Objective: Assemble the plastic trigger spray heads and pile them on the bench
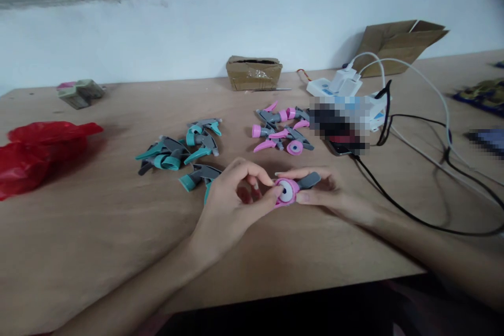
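Note:
Between my two hands, above the front part of the table, is a pink and grey spray trigger head (pixel 289 192), its round pink collar turned toward me. My left hand (pixel 240 197) pinches the collar's left side with thumb and fingertips. From the right, my right hand (pixel 325 189) grips the body, and a grey end sticks out past its fingers. Just behind my left hand lies a teal and grey spray trigger head (pixel 200 176), partly hidden by it. Several more teal trigger heads (pixel 171 155) lie to the left, and several pink trigger heads (pixel 281 131) lie behind my hands.
A red plastic bag (pixel 43 149) lies at the left. Small cardboard box (pixel 254 73) and larger open carton (pixel 388 47) stand by the wall. A white power strip (pixel 321 87) with chargers, a phone (pixel 340 147) and looping black cable (pixel 394 210) occupy the right side.

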`<action>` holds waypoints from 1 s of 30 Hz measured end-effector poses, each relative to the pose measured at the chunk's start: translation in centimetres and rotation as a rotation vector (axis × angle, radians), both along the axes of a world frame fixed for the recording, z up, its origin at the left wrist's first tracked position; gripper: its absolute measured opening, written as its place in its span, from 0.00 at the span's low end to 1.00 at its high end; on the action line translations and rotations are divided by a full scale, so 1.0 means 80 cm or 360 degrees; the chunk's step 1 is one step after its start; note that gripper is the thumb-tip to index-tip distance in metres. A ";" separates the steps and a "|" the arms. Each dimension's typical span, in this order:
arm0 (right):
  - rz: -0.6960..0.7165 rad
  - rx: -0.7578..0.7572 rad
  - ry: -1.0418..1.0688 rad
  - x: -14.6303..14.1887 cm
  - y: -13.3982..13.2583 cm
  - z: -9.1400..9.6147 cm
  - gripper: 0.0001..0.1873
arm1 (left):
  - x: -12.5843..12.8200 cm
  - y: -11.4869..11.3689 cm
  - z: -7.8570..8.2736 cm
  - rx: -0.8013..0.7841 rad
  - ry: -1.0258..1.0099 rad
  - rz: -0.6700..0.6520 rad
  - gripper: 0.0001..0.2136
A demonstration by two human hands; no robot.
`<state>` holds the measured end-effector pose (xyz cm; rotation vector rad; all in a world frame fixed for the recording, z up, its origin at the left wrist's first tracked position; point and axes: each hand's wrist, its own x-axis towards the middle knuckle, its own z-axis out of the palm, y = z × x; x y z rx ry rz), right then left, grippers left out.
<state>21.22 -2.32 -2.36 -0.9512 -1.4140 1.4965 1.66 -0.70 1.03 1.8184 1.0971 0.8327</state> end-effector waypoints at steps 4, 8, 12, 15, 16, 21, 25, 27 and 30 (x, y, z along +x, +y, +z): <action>-0.0014 0.0020 -0.0014 -0.002 -0.001 0.005 0.17 | 0.000 -0.003 -0.002 0.0234 -0.0041 -0.0080 0.03; 0.0003 0.0039 -0.0010 -0.003 0.000 0.008 0.17 | 0.000 -0.005 -0.001 0.0374 0.0034 -0.0146 0.04; -0.0024 0.0052 -0.0027 -0.004 0.000 0.009 0.17 | 0.002 -0.005 0.001 0.0503 0.0073 -0.0103 0.04; -0.0021 0.0071 -0.0009 -0.004 0.000 0.009 0.17 | 0.003 -0.006 0.002 0.0556 0.0101 -0.0073 0.05; -0.0024 0.0069 -0.0005 -0.004 0.000 0.008 0.17 | 0.003 -0.006 0.002 0.0560 0.0110 -0.0067 0.06; -0.0037 0.0047 -0.0003 -0.004 0.000 0.006 0.16 | 0.003 -0.006 0.003 0.0593 0.0121 -0.0056 0.07; -0.0039 0.0080 0.0002 -0.003 0.000 0.002 0.16 | 0.003 -0.006 0.002 0.0642 0.0146 -0.0060 0.07; -0.0039 0.0082 -0.0006 -0.002 0.001 0.000 0.16 | 0.004 -0.008 0.000 0.0682 0.0162 -0.0053 0.07; -0.0039 0.0066 -0.0036 -0.002 0.001 0.000 0.16 | 0.005 -0.010 -0.002 0.0770 0.0152 -0.0002 0.06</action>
